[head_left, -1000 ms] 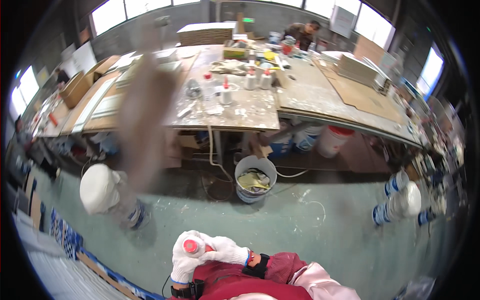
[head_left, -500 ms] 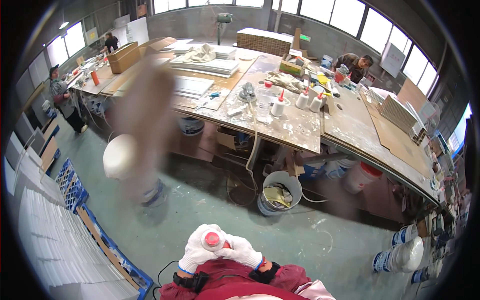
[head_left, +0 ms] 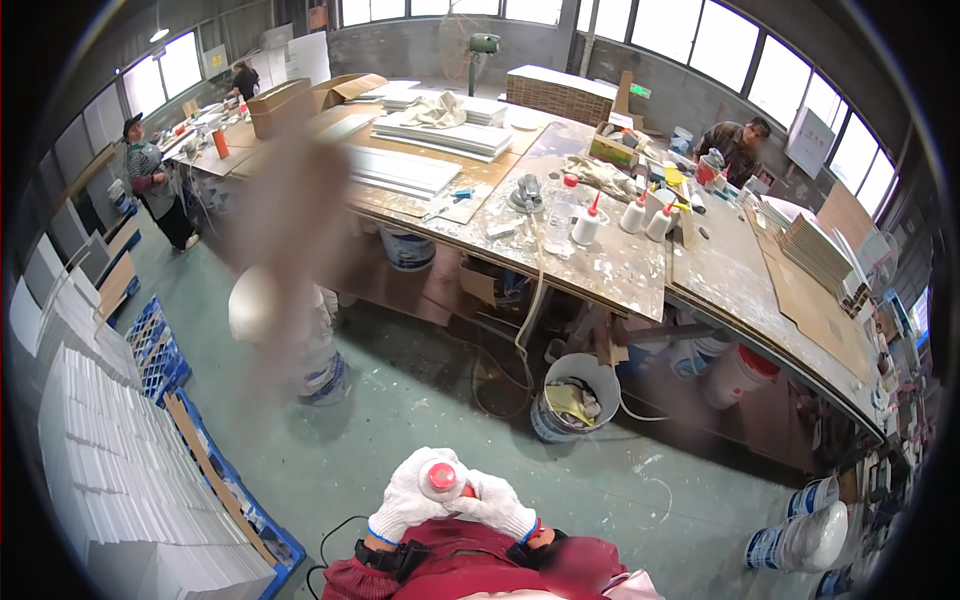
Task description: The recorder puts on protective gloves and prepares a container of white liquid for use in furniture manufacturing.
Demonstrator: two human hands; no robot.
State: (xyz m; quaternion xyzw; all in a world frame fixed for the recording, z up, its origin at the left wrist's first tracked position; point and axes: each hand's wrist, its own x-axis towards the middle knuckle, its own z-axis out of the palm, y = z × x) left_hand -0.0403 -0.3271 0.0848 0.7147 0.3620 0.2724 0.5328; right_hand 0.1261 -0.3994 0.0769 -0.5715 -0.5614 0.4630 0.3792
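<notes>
Left hand: I see the white-gloved left hand [head_left: 412, 492] low in the middle, nearest me, its fingers wrapped around a pale bottle.
Pale bottle: the bottle [head_left: 440, 482] is in front of the red garment, its round red end turned up at me, well apart from the tabletop [head_left: 612, 276].
Right hand: the gloved right hand [head_left: 502, 508] is just right of it, fingers bunched beside a small red piece [head_left: 467, 491]; I cannot tell whether they grip it.
Tabletop: toward the near edge I make out three white squeeze bottles [head_left: 586, 229] with pointed nozzles, right of a clear red-capped bottle [head_left: 556, 234].
Bucket: an open bucket [head_left: 553, 419] holding rags is on the floor, near side.
Left side: white panels [head_left: 115, 470] are stacked beside a blue pallet [head_left: 155, 350].
Co-workers: one person [head_left: 733, 148] leans at the far right; another [head_left: 152, 185] stands far left.
</notes>
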